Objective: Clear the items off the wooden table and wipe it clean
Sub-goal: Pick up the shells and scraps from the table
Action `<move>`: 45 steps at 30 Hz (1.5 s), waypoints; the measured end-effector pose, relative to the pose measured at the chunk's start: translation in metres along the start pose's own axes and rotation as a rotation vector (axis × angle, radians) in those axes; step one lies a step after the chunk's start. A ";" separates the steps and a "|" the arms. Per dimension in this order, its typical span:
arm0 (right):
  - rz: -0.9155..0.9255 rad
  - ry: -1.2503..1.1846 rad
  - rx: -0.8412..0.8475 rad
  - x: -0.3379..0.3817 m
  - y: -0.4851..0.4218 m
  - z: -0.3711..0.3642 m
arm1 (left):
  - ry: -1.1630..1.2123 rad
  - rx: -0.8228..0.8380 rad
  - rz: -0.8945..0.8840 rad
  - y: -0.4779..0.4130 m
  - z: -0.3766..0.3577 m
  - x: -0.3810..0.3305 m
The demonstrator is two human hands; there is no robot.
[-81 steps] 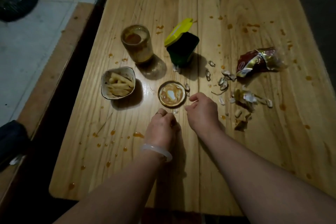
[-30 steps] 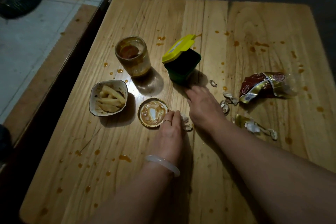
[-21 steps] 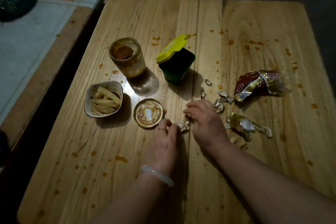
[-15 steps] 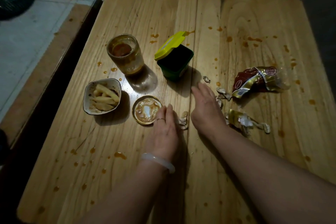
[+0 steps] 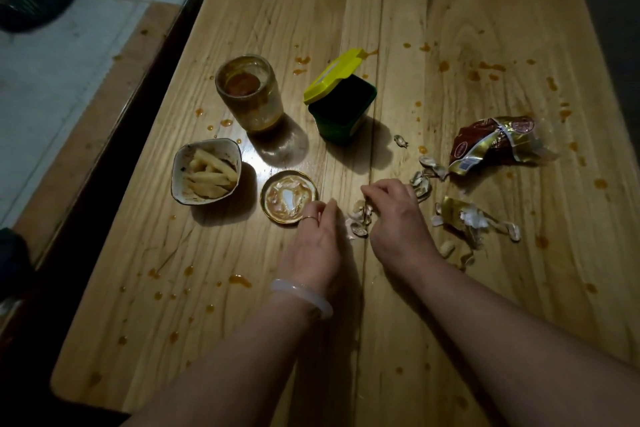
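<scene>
The right hand [image 5: 398,218] has its fingers curled down over a small heap of pale, broken peanut shells [image 5: 360,218], raking them in rather than plainly gripping any; the left hand [image 5: 317,239], which wears a thin ring and a milky white bangle, stands on edge just left of that heap with its fingers nearly straight, making a wall and holding nothing that can be seen. The step in hand looks like gathering shells into one pile. To do it well, the right fingers should drag flat and low so the light, brittle husks slide instead of flicking away, and the left palm should stay pressed to the wood so nothing slips under it. Loose shells [image 5: 424,180] lie just right of the heap and want sweeping in too. Touching the left fingertips, left of the heap, lies a round gold-rimmed metal lid [image 5: 289,198], smeared inside with brown sauce. Further left sits a small white squarish ceramic bowl of pale potato sticks [image 5: 206,172]. Beyond the heap stand a greasy glass jar [image 5: 249,92] and a dark green plastic tub with a hinged yellow lid [image 5: 341,104]. Right of the heap lie torn gold foil [image 5: 464,218] and a crumpled red-and-gold wrapper [image 5: 498,142]. The pale planked wooden table [image 5: 485,305] is dotted with sticky orange drops, so dry shells should be kept out of them.
</scene>
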State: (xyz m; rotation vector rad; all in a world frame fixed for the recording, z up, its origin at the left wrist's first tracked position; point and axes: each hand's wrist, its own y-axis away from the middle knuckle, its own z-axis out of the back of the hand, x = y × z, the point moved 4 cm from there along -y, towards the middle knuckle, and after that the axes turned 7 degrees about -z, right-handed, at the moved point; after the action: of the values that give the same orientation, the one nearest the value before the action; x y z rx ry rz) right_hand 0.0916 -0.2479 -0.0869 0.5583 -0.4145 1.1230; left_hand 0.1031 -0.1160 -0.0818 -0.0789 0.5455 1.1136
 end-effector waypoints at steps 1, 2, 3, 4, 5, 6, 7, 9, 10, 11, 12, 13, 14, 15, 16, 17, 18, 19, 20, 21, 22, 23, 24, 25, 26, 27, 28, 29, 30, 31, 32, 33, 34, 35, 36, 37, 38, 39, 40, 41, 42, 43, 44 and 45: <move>-0.008 0.014 0.042 0.001 0.002 -0.001 | -0.005 0.032 -0.007 0.000 -0.001 -0.002; -0.026 0.019 0.092 0.001 0.004 -0.002 | -0.012 0.049 -0.013 0.002 -0.001 -0.003; -0.045 0.017 0.141 0.001 0.007 -0.003 | -0.014 0.059 -0.013 0.004 -0.003 -0.002; -0.053 0.017 0.179 0.001 0.010 -0.004 | -0.004 0.052 -0.013 0.007 -0.003 -0.001; -0.042 0.025 0.202 0.002 0.012 -0.004 | 0.006 0.033 -0.020 0.010 -0.003 0.001; -0.027 0.039 0.215 0.002 0.014 -0.004 | 0.013 0.003 -0.035 0.013 -0.002 0.004; -0.013 0.051 0.222 0.002 0.015 -0.004 | 0.017 -0.023 -0.045 0.016 -0.002 0.007; 0.002 0.043 0.218 0.002 0.016 -0.005 | 0.038 -0.050 -0.035 0.019 -0.001 0.012; 0.007 0.019 0.204 0.003 0.017 -0.005 | 0.057 -0.058 -0.019 0.020 -0.001 0.014; 0.016 -0.004 0.186 0.003 0.018 -0.005 | 0.077 -0.070 0.000 0.020 0.000 0.015; 0.024 -0.016 0.172 0.004 0.019 -0.005 | 0.093 -0.086 0.018 0.020 0.001 0.016; 0.032 -0.015 0.163 0.005 0.020 -0.005 | 0.097 -0.100 0.034 0.021 0.002 0.016; 0.042 -0.004 0.157 0.006 0.022 -0.006 | 0.087 -0.112 0.051 0.021 0.002 0.016; 0.055 0.013 0.148 0.007 0.024 -0.007 | 0.062 -0.125 0.065 0.023 0.002 0.017; 0.068 0.028 0.135 0.007 0.026 -0.008 | 0.032 -0.145 0.075 0.025 0.003 0.017; 0.075 0.036 0.118 0.007 0.027 -0.009 | 0.015 -0.164 0.084 0.027 0.005 0.016; 0.074 0.040 0.102 0.007 0.029 -0.009 | 0.019 -0.165 0.094 0.028 0.006 0.016; 0.064 0.037 0.088 0.007 0.031 -0.009 | 0.040 -0.136 0.100 0.028 0.005 0.016; 0.054 0.027 0.080 0.007 0.033 -0.009 | 0.062 -0.084 0.102 0.026 0.003 0.016; 0.047 0.016 0.076 0.007 0.034 -0.010 | 0.071 -0.026 0.091 0.023 0.002 0.016; 0.039 0.006 0.076 0.008 0.035 -0.010 | 0.071 0.023 0.066 0.019 0.000 0.014; 0.030 -0.002 0.076 0.008 0.036 -0.010 | 0.074 0.051 0.035 0.016 -0.001 0.012; 0.020 -0.010 0.076 0.008 0.036 -0.010 | 0.088 0.059 0.013 0.014 -0.001 0.011; 0.014 -0.019 0.078 0.008 0.036 -0.009 | 0.110 0.053 -0.002 0.013 0.000 0.011; 0.009 -0.029 0.085 0.008 0.036 -0.009 | 0.125 0.047 -0.011 0.014 0.000 0.011; 0.006 -0.036 0.093 0.007 0.036 -0.008 | 0.124 0.049 -0.019 0.016 0.001 0.012; 0.006 -0.040 0.101 0.007 0.037 -0.008 | 0.112 0.054 -0.026 0.018 0.001 0.014; 0.007 -0.039 0.109 0.006 0.039 -0.008 | 0.106 0.053 -0.030 0.021 0.000 0.015; 0.007 -0.038 0.114 0.005 0.041 -0.008 | 0.107 0.044 -0.028 0.023 0.000 0.017; 0.005 -0.037 0.115 0.004 0.044 -0.009 | 0.110 0.025 -0.024 0.026 0.000 0.017; 0.002 -0.042 0.108 0.004 0.047 -0.010 | 0.106 0.005 -0.016 0.029 0.000 0.017; -0.005 -0.055 0.092 0.003 0.050 -0.011 | 0.101 -0.019 0.000 0.031 0.001 0.017; -0.023 -0.080 0.068 0.001 0.053 -0.012 | 0.105 -0.043 0.032 0.033 0.002 0.018; -0.052 -0.112 0.041 0.000 0.054 -0.013 | 0.120 -0.070 0.074 0.035 0.004 0.020; -0.081 -0.143 0.014 -0.002 0.055 -0.013 | 0.144 -0.092 0.121 0.036 0.005 0.022; -0.100 -0.165 -0.010 -0.004 0.055 -0.014 | 0.166 -0.105 0.156 0.038 0.007 0.024; -0.110 -0.176 -0.027 -0.004 0.055 -0.015 | 0.179 -0.111 0.173 0.038 0.008 0.024; -0.113 -0.180 -0.036 -0.004 0.056 -0.016 | 0.187 -0.110 0.179 0.039 0.008 0.025; -0.116 -0.184 -0.040 -0.003 0.057 -0.016 | 0.200 -0.102 0.182 0.040 0.009 0.025; -0.118 -0.186 -0.038 -0.001 0.059 -0.016 | 0.219 -0.093 0.191 0.042 0.009 0.025; -0.120 -0.185 -0.030 0.000 0.062 -0.015 | 0.245 -0.084 0.202 0.044 0.008 0.026; -0.120 -0.178 -0.017 0.002 0.067 -0.016 | 0.280 -0.075 0.215 0.047 0.007 0.027; -0.111 -0.169 0.000 0.004 0.073 -0.017 | 0.323 -0.071 0.228 0.052 0.006 0.028; -0.098 -0.160 0.016 0.006 0.082 -0.019 | 0.372 -0.067 0.244 0.059 0.006 0.028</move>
State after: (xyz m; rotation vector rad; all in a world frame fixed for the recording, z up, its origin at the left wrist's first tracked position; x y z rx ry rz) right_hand 0.0190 -0.2061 -0.0815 0.6784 -0.5112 0.9922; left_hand 0.0636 -0.0642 -0.0776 -0.2876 0.8665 1.3654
